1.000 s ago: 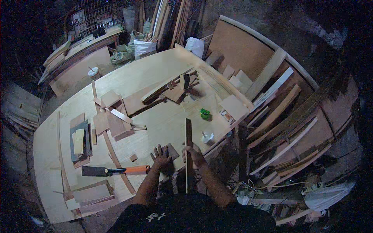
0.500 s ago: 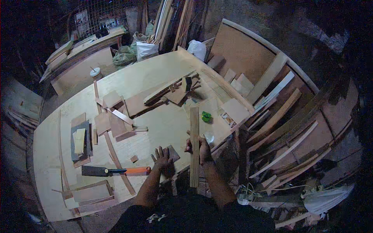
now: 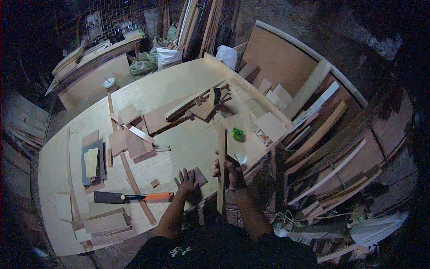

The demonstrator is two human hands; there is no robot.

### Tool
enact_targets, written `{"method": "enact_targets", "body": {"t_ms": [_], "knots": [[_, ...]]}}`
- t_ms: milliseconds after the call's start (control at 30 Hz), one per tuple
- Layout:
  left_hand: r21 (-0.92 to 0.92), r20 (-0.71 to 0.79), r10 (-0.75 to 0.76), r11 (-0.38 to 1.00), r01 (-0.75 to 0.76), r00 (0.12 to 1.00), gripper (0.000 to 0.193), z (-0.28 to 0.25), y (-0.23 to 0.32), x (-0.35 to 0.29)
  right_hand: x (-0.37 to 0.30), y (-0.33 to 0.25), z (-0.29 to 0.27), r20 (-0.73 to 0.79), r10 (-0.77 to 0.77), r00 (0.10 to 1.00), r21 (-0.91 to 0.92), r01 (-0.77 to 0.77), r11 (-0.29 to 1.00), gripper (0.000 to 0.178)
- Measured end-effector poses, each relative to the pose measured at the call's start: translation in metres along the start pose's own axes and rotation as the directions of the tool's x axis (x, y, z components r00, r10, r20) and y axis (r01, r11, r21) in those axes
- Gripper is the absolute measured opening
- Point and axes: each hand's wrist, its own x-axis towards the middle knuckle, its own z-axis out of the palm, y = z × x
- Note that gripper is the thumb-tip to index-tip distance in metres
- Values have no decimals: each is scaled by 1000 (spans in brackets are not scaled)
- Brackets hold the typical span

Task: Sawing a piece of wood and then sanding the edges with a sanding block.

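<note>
My right hand (image 3: 232,172) is wrapped round a long wooden strip (image 3: 222,179), raised over the table's near edge with its narrow side turned partly toward me. My left hand (image 3: 187,184) lies with fingers spread on the wooden tabletop (image 3: 179,154), beside a small dark wooden piece (image 3: 198,176) and holding nothing. A little to its left rests a pull saw (image 3: 134,197) with a dark blade and an orange and black handle. One small wooden block (image 3: 155,183) sits just beyond the saw's handle.
Thin board offcuts (image 3: 127,134) lie about the table's middle. Beyond the held strip are a green object (image 3: 238,134) and a wooden block (image 3: 215,96) on stacked strips. Sandpaper-like dark sheet (image 3: 93,163) lies at left. Long timber pieces (image 3: 320,105) lean at right; white sacks (image 3: 169,58) stand behind.
The wooden strip has been rotated in my right hand, from its broad face to a narrower edge. My left hand has stayed flat on the table.
</note>
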Motion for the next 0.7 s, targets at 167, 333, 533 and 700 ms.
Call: {"method": "enact_targets", "body": {"t_ms": [167, 333, 533, 700], "knots": [[57, 2, 30, 998, -30, 1000, 86, 2, -3, 3, -2, 6, -2, 23, -63, 998, -11, 63, 998, 44], [23, 40, 1, 1000, -2, 999, 86, 1, -3, 2, -7, 4, 11, -34, -108, 994, -160, 101, 982, 51], [-16, -33, 36, 999, -37, 999, 88, 5, -6, 0, -4, 15, 8, -158, -291, 943, -485, 183, 855, 50], [19, 25, -6, 1000, 5, 1000, 88, 6, -7, 6, -6, 12, 9, -131, -310, 942, -495, 209, 843, 38]]}}
